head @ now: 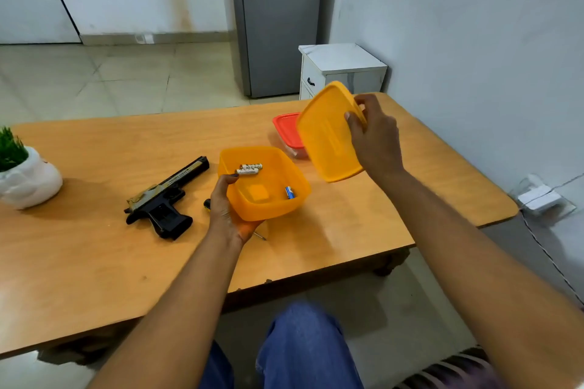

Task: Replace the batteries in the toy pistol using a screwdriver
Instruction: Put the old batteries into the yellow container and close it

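Wooden table (94,249): left hand (226,211) cups the open orange plastic tub (268,208); right hand (374,139) pinches its orange lid (325,136). Best park the lid, keep the tub level, then pick out the white batteries (249,168).

Three batteries (249,168) lay in one orange box (294,199); beside it were one pistol (164,199), one red-lidded box (286,129), and one orange lid (325,136).

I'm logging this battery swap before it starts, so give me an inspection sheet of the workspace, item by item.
Surface: wooden table, bare in front.
Job's things: toy pistol lying flat; screwdriver mostly hidden behind the left hand; orange container open, holding two white batteries and a blue one.
Clutter: red-lidded box, potted plant.
Grippers: left hand holds the container; right hand holds the orange lid raised.
Cables: wire and adapter on the floor.
Surroundings: white cabinet, grey fridge.
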